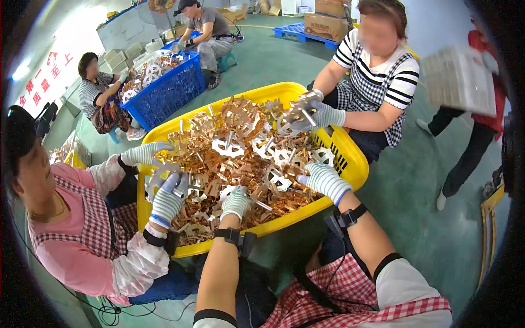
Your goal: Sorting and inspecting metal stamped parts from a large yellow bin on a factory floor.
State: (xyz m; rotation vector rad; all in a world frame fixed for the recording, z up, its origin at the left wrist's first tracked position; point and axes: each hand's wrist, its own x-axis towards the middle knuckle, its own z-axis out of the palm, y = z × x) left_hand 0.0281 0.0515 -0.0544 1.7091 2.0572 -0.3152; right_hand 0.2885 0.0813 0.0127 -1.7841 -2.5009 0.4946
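My left hand [236,202], in a striped knit glove, is closed at the near side of a heap of metal parts [240,128]. A silvery pin [263,205] sticks out to the right of its fingers, and the plate it seems to belong to is mostly hidden by the glove. My right hand [326,181], gloved the same way, reaches into the heap's right side. Its fingers stretch leftward, apart, beside a silvery toothed ring [278,179]. Another pale cut-out plate [322,157] lies just beyond it. Copper-coloured stamped pieces lie all around.
A yellow basket [353,158] holds the heap. At the left a co-worker's gloved hand [167,199] grips a plate; opposite, another person [383,71] handles parts. Beyond stand a blue crate [164,93] and seated people. At right, a walking person carries a pale crate [458,79].
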